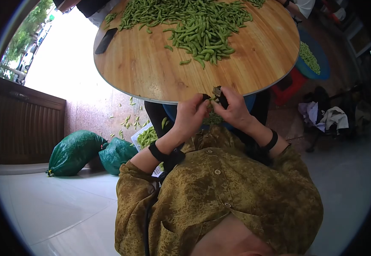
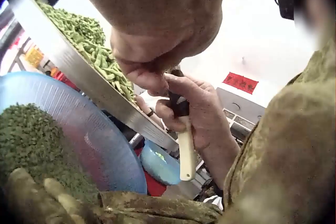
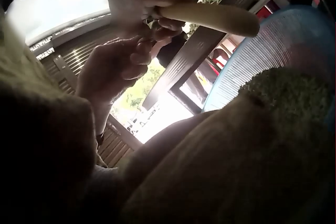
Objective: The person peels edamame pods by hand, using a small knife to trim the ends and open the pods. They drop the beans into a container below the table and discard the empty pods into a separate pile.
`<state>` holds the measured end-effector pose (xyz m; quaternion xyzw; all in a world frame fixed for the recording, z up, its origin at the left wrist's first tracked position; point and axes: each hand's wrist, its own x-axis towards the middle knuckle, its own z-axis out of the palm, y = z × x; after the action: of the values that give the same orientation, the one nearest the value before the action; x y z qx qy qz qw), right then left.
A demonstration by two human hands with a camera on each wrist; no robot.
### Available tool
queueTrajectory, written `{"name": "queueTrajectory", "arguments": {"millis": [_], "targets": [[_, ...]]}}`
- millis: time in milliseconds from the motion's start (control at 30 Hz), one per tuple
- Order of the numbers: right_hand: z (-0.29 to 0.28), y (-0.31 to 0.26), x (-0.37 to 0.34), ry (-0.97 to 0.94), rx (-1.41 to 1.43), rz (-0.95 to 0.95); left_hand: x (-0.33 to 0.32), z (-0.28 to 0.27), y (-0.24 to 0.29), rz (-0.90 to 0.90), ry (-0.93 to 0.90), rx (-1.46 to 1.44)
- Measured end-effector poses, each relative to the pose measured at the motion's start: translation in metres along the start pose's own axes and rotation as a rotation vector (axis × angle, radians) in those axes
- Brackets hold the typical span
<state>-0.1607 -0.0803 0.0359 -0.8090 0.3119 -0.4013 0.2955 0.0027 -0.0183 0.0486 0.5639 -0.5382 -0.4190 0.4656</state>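
Over the near table edge, the left hand [image 1: 189, 114] and right hand [image 1: 232, 110] meet fingertip to fingertip. A small green bean pod [image 1: 212, 97] shows between them, pinched by the left finger and thumb and mostly hidden. The right hand holds a small tool with a cream handle [image 2: 186, 155], which sticks out below its curled fingers in the left wrist view. Its dark working end is largely covered by the fingers. In the right wrist view the same handle [image 3: 215, 18] points sideways from the right hand. Dark coverings show around some fingertips.
A heap of green pods [image 1: 202, 32] lies on the round wooden table [image 1: 142, 64], with a black phone [image 1: 106, 41] at its left. Below the hands stands a blue basin [image 2: 123, 150] of shelled beans [image 2: 37, 134]. Green sacks [image 1: 76, 152] and a white basket [image 1: 135, 138] of pods are on the floor.
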Motion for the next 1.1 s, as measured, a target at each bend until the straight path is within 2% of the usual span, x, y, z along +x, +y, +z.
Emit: {"name": "queueTrajectory", "arguments": {"millis": [100, 233, 300, 333, 400, 533, 633, 700, 733, 800, 900, 933, 1000, 1033, 1100], "targets": [[0.004, 0.0, -0.005, -0.038, -0.004, 0.002, -0.007, 0.005, -0.003, -0.013, 0.003, 0.127], [0.009, 0.005, -0.011, -0.036, -0.045, -0.004, -0.014, 0.011, -0.003, -0.062, 0.011, -0.001], [0.006, 0.004, -0.01, -0.117, 0.139, 0.251, -0.017, 0.012, -0.004, -0.105, 0.007, -0.022], [0.006, 0.006, -0.012, -0.124, 0.14, 0.252, -0.018, 0.011, -0.006, -0.11, 0.011, -0.025], [0.004, 0.011, -0.013, -0.179, 0.102, 0.287, -0.016, 0.006, -0.013, -0.286, -0.043, -0.257], [0.003, 0.007, -0.016, -0.236, 0.303, 0.381, -0.014, 0.003, -0.026, -0.296, -0.06, -0.299], [0.004, 0.012, -0.017, -0.213, 0.211, 0.295, -0.011, 0.004, -0.026, -0.271, -0.137, -0.331], [0.007, 0.011, -0.018, -0.185, 0.078, 0.11, -0.012, 0.007, -0.027, -0.268, -0.093, -0.333], [0.008, 0.008, -0.018, -0.186, 0.08, 0.111, -0.013, 0.008, -0.029, -0.271, -0.093, -0.333], [0.008, 0.001, -0.018, -0.162, 0.03, -0.064, -0.012, 0.011, -0.037, -0.275, -0.076, -0.331], [0.009, 0.0, -0.022, -0.177, -0.025, -0.139, -0.011, 0.021, -0.058, -0.193, -0.015, -0.315], [0.009, 0.0, -0.022, -0.179, -0.025, -0.139, -0.01, 0.025, -0.068, -0.194, -0.014, -0.316], [0.009, 0.0, -0.02, -0.174, -0.029, -0.11, -0.006, 0.029, -0.078, -0.036, -0.035, -0.218], [0.004, 0.004, -0.02, -0.175, -0.03, -0.11, -0.007, 0.026, -0.078, -0.035, -0.035, -0.219], [-0.004, 0.012, -0.021, -0.196, -0.039, 0.072, -0.015, 0.017, -0.074, 0.006, -0.074, -0.027]]}}
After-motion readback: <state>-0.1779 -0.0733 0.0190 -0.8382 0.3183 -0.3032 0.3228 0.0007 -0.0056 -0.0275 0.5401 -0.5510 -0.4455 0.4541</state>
